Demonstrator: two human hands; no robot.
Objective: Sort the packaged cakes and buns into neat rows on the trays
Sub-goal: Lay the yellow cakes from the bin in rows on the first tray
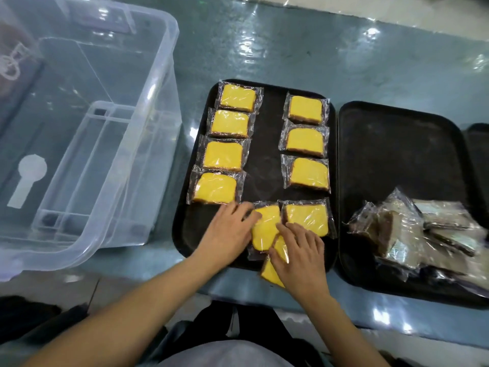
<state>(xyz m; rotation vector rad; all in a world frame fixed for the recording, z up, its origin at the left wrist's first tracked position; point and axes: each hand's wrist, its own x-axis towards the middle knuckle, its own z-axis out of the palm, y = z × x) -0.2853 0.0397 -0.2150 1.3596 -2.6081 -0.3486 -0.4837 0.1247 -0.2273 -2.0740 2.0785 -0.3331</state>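
Tabletop trays [267,123] hold wrapped yellow cakes [229,124].

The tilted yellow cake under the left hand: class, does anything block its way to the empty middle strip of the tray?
Nothing visible does. The left hand rests on the tilted cake, and the middle strip of the tray just beyond it shows bare black surface between the two rows.

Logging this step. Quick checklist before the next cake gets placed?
1. Left column of the left tray: four cakes in line. Ok.
2. Right column: four, nearest one slightly askew. Ok.
3. Middle column free. Ok.
4. Loose cake under left hand: tilted. Not ok.
5. Cake under right hand: overhangs tray edge. Not ok.
6. Brown packets on right tray: heaped. Not ok.
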